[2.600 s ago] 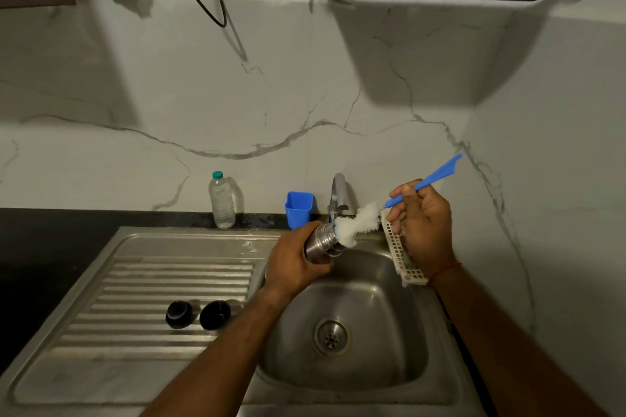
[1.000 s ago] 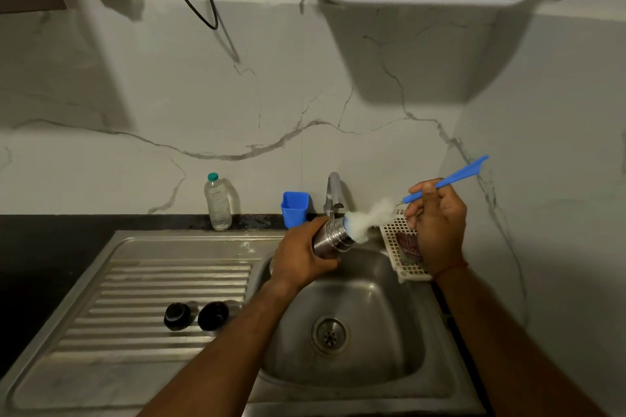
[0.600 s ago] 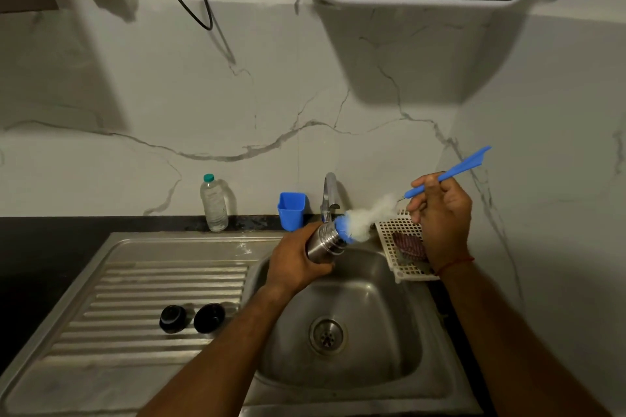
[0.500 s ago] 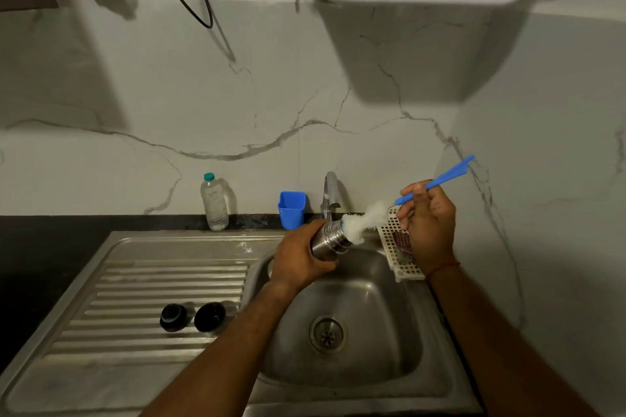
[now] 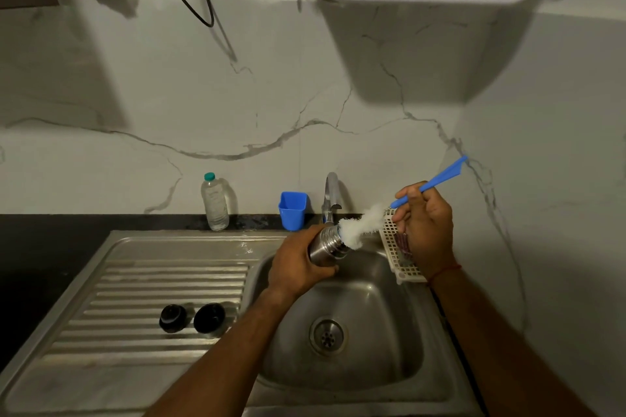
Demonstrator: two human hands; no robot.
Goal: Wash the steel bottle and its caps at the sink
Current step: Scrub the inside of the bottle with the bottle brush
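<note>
Left hand around tilted steel bottle

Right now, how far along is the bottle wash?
Done: both caps are off, lying on the drainboard. In hand: left hand grips the steel bottle over the sink; right hand holds the brush at its mouth. Left: rinsing, then the caps; no water visible at the tap.

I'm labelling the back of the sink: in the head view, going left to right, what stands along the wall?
plastic bottle → blue cup → tap → white basket
</note>
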